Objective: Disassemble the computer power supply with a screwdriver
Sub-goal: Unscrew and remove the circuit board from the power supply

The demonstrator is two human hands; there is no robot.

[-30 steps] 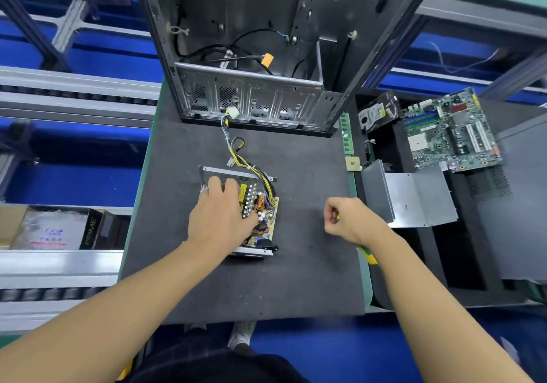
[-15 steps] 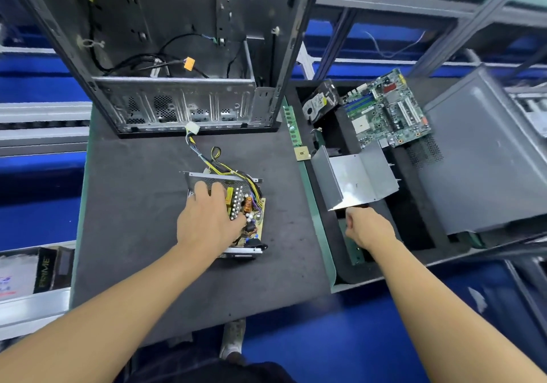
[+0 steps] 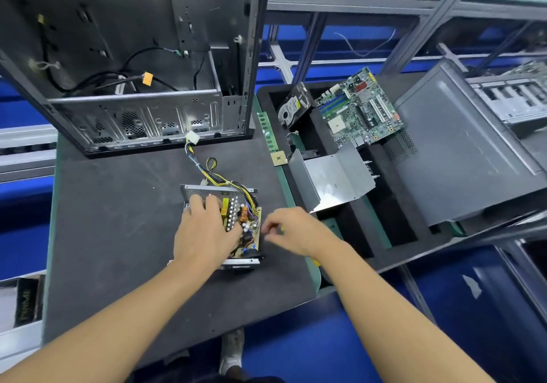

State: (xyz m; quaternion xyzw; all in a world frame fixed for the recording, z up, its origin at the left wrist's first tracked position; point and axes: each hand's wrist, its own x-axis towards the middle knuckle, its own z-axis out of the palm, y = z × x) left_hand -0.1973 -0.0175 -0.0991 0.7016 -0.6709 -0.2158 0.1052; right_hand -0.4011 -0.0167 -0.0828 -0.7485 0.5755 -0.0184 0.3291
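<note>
The opened power supply (image 3: pixel 236 214) lies on the dark mat (image 3: pixel 118 234), its circuit board and coils bare, with a yellow-black cable bundle (image 3: pixel 207 169) leading off toward the case. My left hand (image 3: pixel 204 234) rests flat on top of it, fingers reaching onto the metal grille. Just to its right, my right hand (image 3: pixel 296 231) hovers with fingers curled around the screwdriver; only a bit of its yellow-green handle shows. The tip is hidden.
An empty computer case (image 3: pixel 133 116) stands at the back of the mat. To the right, a black tray (image 3: pixel 396 228) holds a motherboard (image 3: pixel 358 110), a hard drive (image 3: pixel 293 107) and a bent metal cover (image 3: pixel 334 178). A grey side panel (image 3: pixel 467 151) lies beyond.
My right hand went right to the tray near the metal cover, then came back beside the power supply. My left hand stayed on the unit.
</note>
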